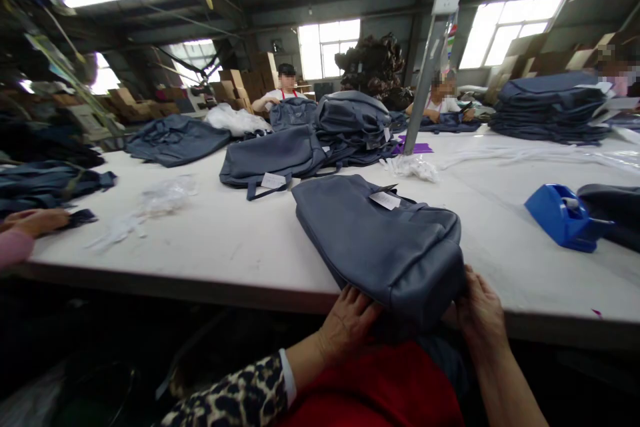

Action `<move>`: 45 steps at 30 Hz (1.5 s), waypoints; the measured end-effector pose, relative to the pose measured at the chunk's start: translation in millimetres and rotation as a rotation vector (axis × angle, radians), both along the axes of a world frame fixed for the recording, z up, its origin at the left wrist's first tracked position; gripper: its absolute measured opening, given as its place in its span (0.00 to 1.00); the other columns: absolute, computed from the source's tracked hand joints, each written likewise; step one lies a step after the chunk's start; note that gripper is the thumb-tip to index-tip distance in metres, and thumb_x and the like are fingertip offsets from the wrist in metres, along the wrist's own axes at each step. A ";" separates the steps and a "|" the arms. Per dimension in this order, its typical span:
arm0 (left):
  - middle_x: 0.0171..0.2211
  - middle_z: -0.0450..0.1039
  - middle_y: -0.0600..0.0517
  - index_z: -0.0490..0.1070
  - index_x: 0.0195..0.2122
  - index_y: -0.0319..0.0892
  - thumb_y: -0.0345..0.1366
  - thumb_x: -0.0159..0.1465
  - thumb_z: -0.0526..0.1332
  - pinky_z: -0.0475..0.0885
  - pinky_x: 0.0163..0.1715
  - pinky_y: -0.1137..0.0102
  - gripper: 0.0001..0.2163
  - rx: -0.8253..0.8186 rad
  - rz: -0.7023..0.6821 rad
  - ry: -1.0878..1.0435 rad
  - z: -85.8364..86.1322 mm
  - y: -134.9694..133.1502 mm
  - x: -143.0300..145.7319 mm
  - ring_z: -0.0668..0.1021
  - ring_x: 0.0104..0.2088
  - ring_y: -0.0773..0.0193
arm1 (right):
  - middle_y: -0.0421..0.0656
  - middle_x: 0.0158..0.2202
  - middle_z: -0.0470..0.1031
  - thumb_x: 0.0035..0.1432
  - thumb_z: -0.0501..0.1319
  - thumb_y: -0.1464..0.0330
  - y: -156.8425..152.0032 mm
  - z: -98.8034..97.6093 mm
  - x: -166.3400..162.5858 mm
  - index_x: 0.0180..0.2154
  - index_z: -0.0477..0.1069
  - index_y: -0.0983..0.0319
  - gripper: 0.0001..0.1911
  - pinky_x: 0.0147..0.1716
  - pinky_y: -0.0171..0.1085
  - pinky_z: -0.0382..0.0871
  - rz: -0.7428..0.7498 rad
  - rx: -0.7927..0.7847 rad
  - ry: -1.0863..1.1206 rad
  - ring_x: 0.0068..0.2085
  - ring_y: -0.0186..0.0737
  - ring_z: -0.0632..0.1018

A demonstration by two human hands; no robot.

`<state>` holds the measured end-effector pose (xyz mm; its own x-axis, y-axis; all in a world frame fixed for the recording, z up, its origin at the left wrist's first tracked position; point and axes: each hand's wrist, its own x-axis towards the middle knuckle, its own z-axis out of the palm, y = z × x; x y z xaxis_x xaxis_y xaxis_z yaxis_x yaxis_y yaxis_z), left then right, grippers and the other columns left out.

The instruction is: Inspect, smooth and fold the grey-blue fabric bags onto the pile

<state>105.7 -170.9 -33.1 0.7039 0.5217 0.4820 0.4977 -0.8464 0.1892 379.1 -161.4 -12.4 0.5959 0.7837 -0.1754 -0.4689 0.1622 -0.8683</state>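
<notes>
A dark blue-grey bag [375, 240] lies on its side at the front of the white table, its near end jutting past the edge. A white tag [385, 200] sits by its handle on the far side. My left hand [349, 323] grips the bag's near left edge, with the fingertips partly hidden against it. On the opposite side of the near end, my right hand [481, 310] holds the bag's corner, its fingers partly behind the material.
More blue-grey bags [273, 153] are heaped ahead, beside a metal post [425, 73]. A blue tape dispenser [567, 217] stands right, near a bag stack [547, 110]. Clear plastic [167, 197] lies left, near another person's hand [37, 220]. Co-workers sit across the table [240, 247].
</notes>
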 end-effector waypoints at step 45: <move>0.37 0.74 0.47 0.72 0.40 0.40 0.21 0.64 0.54 0.70 0.40 0.68 0.11 0.145 0.033 0.358 75.5 145.5 2.8 0.75 0.40 0.60 | 0.38 0.29 0.71 0.56 0.62 0.56 -27.8 -3.6 -16.1 0.38 0.65 0.58 0.14 0.32 0.39 0.65 -0.051 -0.071 -1.092 0.29 0.40 0.71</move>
<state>108.5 -25.5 42.5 0.8249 0.4914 0.2796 0.5381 -0.8340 -0.1219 362.9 -189.3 -16.0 0.4891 0.7627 0.4232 0.5652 0.0924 -0.8198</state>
